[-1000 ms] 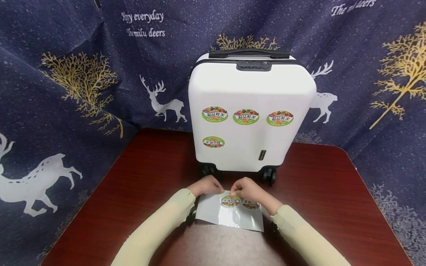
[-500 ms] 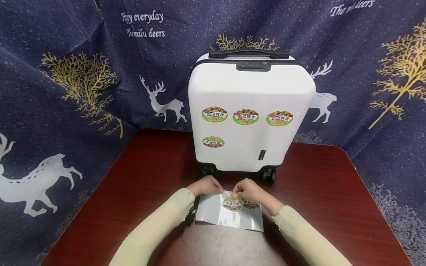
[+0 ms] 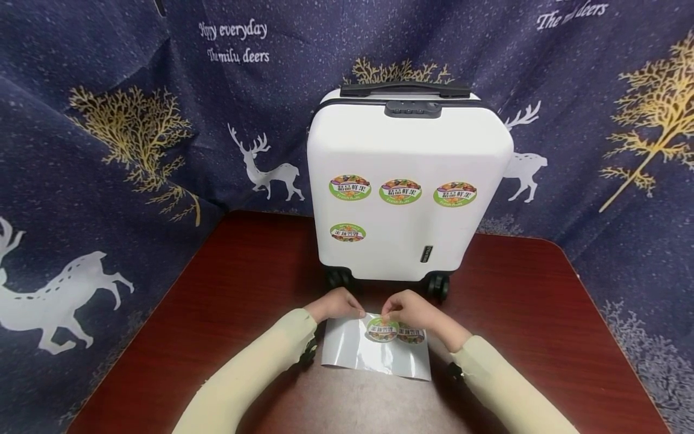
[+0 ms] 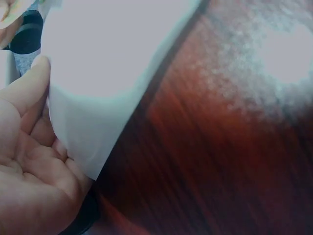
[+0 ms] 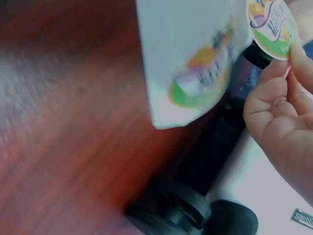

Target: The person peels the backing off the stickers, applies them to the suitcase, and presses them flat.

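My left hand [image 3: 338,302] pinches the far edge of a glossy white sticker sheet [image 3: 347,346] between thumb and fingers. In the left wrist view the sheet [image 4: 112,63] bends up from the table. To the right, my right hand [image 3: 411,310] pinches the rim of an oval fruit sticker [image 3: 382,330] with a green border. The right wrist view shows this sticker [image 5: 274,29] apart from the sheet, printed side visible. A second fruit sticker [image 3: 411,335] lies on the right part of the sheet, partly overlapped by the pinched one in the head view.
Behind the hands a white suitcase [image 3: 406,144] stands upright on black wheels [image 3: 438,286]. Several matching oval stickers are on its front, three in an upper row and one sticker [image 3: 348,232] lower left, upside down. A patterned blue cloth [image 3: 260,102] hangs behind the dark red table [image 3: 531,313].
The pinched sticker has lifted off the sheet and shifted a little to the right with my right hand. My left hand stays at the sheet's far edge.
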`<state>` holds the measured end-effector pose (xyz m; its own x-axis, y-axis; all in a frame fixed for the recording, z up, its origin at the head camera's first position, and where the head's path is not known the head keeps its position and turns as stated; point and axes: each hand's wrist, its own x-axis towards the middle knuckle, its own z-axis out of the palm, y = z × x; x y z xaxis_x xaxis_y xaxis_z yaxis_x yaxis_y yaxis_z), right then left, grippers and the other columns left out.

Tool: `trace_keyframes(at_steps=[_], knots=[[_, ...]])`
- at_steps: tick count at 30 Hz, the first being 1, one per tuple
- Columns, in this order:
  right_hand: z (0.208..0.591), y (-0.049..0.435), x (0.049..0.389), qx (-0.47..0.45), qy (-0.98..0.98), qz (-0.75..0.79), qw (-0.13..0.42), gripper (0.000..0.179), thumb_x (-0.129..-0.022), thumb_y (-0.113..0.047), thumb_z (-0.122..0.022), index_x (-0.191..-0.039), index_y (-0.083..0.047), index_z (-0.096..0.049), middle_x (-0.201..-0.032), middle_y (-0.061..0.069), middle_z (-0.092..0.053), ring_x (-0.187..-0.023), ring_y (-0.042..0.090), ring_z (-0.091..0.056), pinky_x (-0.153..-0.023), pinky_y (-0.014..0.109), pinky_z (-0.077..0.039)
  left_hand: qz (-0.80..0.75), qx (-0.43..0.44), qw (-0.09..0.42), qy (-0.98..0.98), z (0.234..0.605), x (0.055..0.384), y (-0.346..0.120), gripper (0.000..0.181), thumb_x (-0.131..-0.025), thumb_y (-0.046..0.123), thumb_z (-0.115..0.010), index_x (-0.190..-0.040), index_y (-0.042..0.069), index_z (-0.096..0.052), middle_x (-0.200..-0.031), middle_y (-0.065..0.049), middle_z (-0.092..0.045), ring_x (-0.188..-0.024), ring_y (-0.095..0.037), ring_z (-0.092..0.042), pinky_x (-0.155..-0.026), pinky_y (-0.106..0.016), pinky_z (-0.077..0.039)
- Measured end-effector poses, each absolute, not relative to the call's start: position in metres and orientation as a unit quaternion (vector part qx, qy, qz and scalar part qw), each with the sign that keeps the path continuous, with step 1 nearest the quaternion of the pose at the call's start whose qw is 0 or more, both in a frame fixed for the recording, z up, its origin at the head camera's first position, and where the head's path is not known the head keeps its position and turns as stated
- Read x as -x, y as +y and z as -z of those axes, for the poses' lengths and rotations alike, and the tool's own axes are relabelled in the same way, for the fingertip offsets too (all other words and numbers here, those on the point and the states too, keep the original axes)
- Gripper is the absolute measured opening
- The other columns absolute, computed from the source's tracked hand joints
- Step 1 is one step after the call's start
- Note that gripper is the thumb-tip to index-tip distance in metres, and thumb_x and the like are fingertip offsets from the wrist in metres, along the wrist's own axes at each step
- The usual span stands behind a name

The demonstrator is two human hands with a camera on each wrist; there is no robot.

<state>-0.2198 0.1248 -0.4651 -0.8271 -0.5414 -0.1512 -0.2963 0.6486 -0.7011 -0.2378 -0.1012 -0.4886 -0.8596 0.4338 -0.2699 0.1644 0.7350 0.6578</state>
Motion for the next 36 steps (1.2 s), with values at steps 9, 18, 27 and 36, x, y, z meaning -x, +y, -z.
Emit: trace_keyframes(at_steps=[9,18,27,36], knots=[[0.444,0.131,0.221,0.236,0.890,0.348,0.175,0.010,-0.089,-0.015,-0.079,-0.089,-0.007,-0.073,-0.081,0.000,-0.071,-0.075,0.008,-0.057,-0.072,0.027,-0.050,-0.323,-0.176,0.205,0.907,0.489,0.239,-0.104,0.020,-0.091,0.020,-0.076,-0.099,0.003,-0.082,-0.097,-0.010,-0.081,-0.075,-0.002,-0.062,-0.066,-0.016,-0.047],[0.428,0.132,0.219,0.243,0.892,0.344,0.166,0.010,-0.090,-0.017,-0.078,-0.091,-0.007,-0.073,-0.083,0.000,-0.072,-0.076,0.008,-0.057,-0.071,0.026,-0.050,-0.327,-0.164,0.210,0.907,0.488,0.238,-0.102,0.020,-0.091,0.020,-0.076,-0.100,0.004,-0.082,-0.096,-0.009,-0.081,-0.077,-0.004,-0.064,-0.067,-0.017,-0.048],[0.414,0.132,0.219,0.257,0.888,0.353,0.145,0.010,-0.090,-0.012,-0.077,-0.090,-0.004,-0.072,-0.081,0.002,-0.071,-0.075,0.009,-0.055,-0.069,0.025,-0.048,-0.326,-0.162,0.210,0.908,0.487,0.238,-0.103,0.020,-0.091,0.021,-0.076,-0.100,0.004,-0.082,-0.097,-0.009,-0.081,-0.077,-0.005,-0.065,-0.067,-0.017,-0.048],[0.396,0.129,0.218,0.262,0.889,0.356,0.121,0.008,-0.091,-0.011,-0.076,-0.091,-0.003,-0.072,-0.084,0.005,-0.074,-0.075,0.007,-0.058,-0.070,0.025,-0.050,-0.330,-0.162,0.211,0.906,0.490,0.239,-0.103,0.019,-0.091,0.020,-0.076,-0.100,0.005,-0.082,-0.096,-0.009,-0.081,-0.074,-0.002,-0.062,-0.066,-0.016,-0.047]])
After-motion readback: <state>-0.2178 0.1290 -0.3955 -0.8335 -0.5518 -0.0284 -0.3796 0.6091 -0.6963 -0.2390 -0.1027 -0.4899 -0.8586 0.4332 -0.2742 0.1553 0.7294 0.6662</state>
